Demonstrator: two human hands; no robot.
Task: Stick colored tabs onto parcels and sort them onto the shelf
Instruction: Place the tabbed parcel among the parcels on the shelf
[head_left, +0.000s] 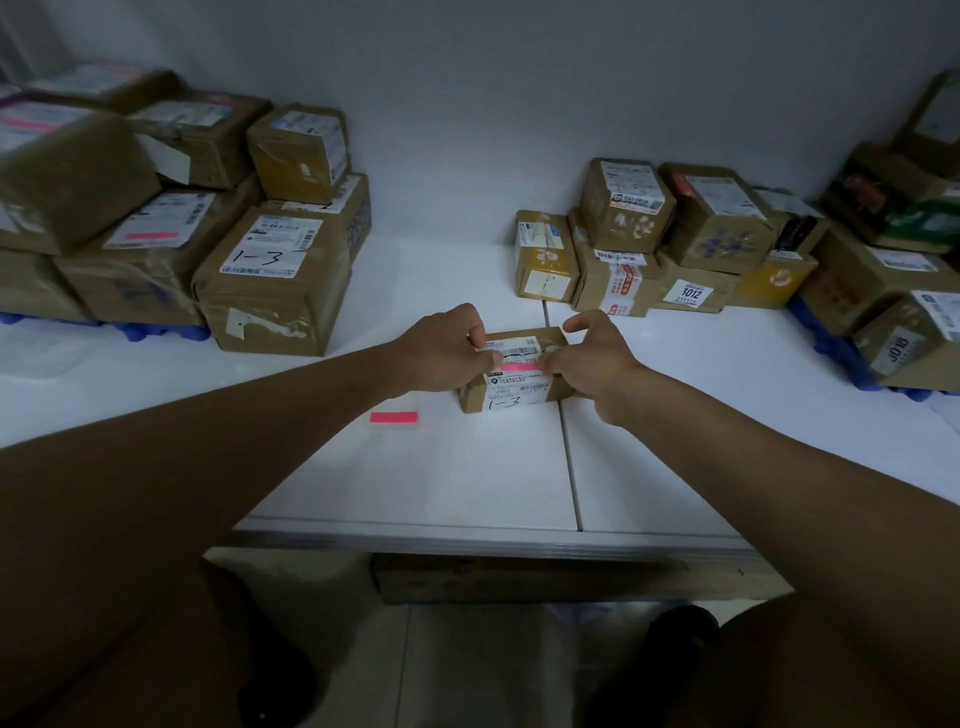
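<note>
white tabletop (467, 478) spread wide under everything, seamed down the middle. stacked on the left, a pile of brown parcels (171, 218), front one marked "1-3"; on the right, a second pile (691, 244), one labelled "3012". between the piles and nearer the front edge, one small parcel (511, 371) lying flat on the tabletop, also marked "1-3" on its white label.

both hands on that small parcel. left hand (447, 351) with fingers curled, pinching the left end of a pink tab (521, 367) against the label; right hand (597, 358) pinching or pressing the right end, forefinger lifted clear. exact contact of the right fingertips hard to tell, probably thumb and middle finger on the tab. tab lying straight across the middle of the label, seemingly down on it.

just left of the parcel, apart from it, a spare pink tab (394, 417) on its clear backing, flat on the tabletop.

step in hand: sticking the tab. next: smooth it flat from end to end, release, then grip the parcel and carry it to its shelf slot, likely the one for "1-3".
</note>
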